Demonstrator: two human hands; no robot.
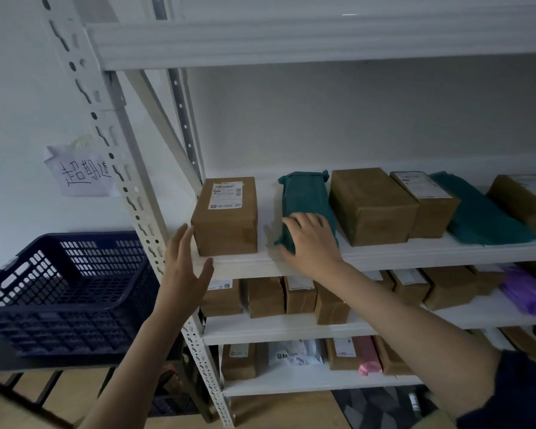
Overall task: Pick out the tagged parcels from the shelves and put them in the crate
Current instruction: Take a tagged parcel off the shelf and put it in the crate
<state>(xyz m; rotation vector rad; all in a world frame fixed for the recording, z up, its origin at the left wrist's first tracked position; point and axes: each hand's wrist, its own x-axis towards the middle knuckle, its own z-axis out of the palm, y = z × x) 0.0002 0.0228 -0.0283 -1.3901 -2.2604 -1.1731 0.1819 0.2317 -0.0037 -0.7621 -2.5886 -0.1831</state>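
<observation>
At shelf (384,253) front edge, left end: right hand (311,243) lies flat on green parcel (307,196), fingers straight; left hand (184,264) open, empty, beside labelled box (226,218); blue crate (65,292) left of shelf.

A white metal shelf rack (384,252) is seen, with three boards one above the other. On the top board, a brown box with a label (226,216) is placed at the left end. Beside it a green bag parcel (305,196) is laid, then a big brown box (372,205), a smaller labelled box (427,202), a flat green bag (480,212) and one more box (526,199). Brown boxes (265,297) and a purple bag (526,292) are kept on the middle board. Boxes and a pink parcel (367,356) are kept on the lowest board.
</observation>
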